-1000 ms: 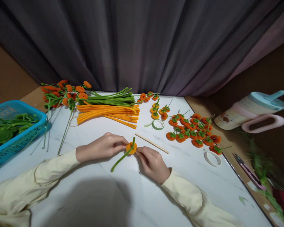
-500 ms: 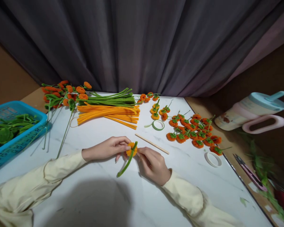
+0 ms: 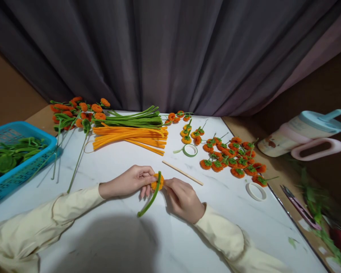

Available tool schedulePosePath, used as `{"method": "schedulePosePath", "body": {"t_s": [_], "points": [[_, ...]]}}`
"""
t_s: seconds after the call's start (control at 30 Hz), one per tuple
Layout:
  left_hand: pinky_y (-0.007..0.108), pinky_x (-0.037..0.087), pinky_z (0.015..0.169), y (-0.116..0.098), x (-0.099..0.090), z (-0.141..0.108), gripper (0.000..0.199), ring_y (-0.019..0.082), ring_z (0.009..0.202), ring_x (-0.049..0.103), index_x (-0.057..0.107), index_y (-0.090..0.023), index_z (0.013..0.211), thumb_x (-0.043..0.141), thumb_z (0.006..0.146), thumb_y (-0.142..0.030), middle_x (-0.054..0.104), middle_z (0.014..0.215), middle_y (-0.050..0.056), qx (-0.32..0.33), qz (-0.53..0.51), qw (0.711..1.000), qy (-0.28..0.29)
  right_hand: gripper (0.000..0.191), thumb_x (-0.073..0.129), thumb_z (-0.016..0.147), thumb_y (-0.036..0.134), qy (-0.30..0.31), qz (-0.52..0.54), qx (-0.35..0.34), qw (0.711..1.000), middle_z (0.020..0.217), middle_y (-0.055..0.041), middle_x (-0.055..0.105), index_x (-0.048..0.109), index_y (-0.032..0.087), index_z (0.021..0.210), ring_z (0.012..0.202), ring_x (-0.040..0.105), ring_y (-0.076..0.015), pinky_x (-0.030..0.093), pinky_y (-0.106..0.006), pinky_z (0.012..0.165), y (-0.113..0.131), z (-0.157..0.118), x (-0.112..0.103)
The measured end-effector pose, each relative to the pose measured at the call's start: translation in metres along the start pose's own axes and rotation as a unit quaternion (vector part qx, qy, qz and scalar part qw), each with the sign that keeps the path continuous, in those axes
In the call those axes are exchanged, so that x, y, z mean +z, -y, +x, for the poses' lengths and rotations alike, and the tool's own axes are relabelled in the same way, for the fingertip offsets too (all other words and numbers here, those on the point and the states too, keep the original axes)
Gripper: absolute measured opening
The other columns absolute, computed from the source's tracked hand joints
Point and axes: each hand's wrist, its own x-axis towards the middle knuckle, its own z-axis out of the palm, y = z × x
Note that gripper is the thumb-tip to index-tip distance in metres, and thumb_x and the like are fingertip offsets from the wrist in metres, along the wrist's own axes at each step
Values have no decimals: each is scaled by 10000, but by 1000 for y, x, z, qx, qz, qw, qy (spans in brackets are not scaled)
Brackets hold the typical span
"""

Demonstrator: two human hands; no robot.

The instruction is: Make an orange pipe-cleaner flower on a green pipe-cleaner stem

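Note:
My left hand (image 3: 135, 181) pinches a small yellow-orange pipe-cleaner flower (image 3: 161, 184) between thumb and fingers, held over the middle of the table. A green pipe cleaner (image 3: 151, 202) lies across the flower's face, its long end slanting down toward me. On the flower's right edge, my right hand (image 3: 184, 200) is closed in a pinch, with its fingertips partly hidden. Just beyond the hands rests a thin wooden stick (image 3: 182, 173). Bundles of orange pipe cleaners (image 3: 127, 138) and green pipe cleaners (image 3: 133, 120) lie farther back.
Finished orange flowers (image 3: 230, 153) cluster at the right, near green tape (image 3: 190, 150) and a white ring (image 3: 256, 192). A blue basket (image 3: 52, 142) of green leaves stands left. Stemmed flowers (image 3: 96, 108) lie behind. A tumbler (image 3: 298, 132) and pink-handled scissors (image 3: 304, 212) are at far right.
The green pipe cleaner has swung slightly, its lower end moving down and left and its upper end shifting left. Both hands stay nearly in place around the flower.

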Motion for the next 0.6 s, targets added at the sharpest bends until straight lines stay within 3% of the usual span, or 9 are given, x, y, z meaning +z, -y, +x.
{"method": "schedulePosePath", "body": {"t_s": [0.17, 0.37, 0.6], "points": [[207, 473, 447, 1, -7, 2, 314, 112, 479, 592, 538, -119, 805, 578, 827, -430, 661, 656, 43, -19, -36, 998, 40, 267, 402, 809, 16, -2, -8, 1, 1000, 796, -88, 624, 507, 155, 1011, 701, 558, -172, 475, -277, 620, -1, 0, -1], [218, 487, 458, -2, -18, 4, 423, 168, 612, 650, 622, -76, 860, 508, 859, -483, 697, 774, 138, -51, -85, 992, 77, 250, 412, 814, 30, -14, -23, 4, 1000, 775, -72, 614, 513, 161, 1002, 684, 564, -163, 476, -264, 612, -1, -1, -1], [211, 480, 450, -2, -11, 2, 357, 148, 544, 641, 573, -109, 808, 586, 813, -466, 708, 722, 109, -72, -59, 992, 80, 263, 390, 811, 23, 2, -24, -5, 1000, 789, -85, 619, 499, 163, 1004, 702, 564, -180, 472, -284, 610, -1, -1, -1]]}}
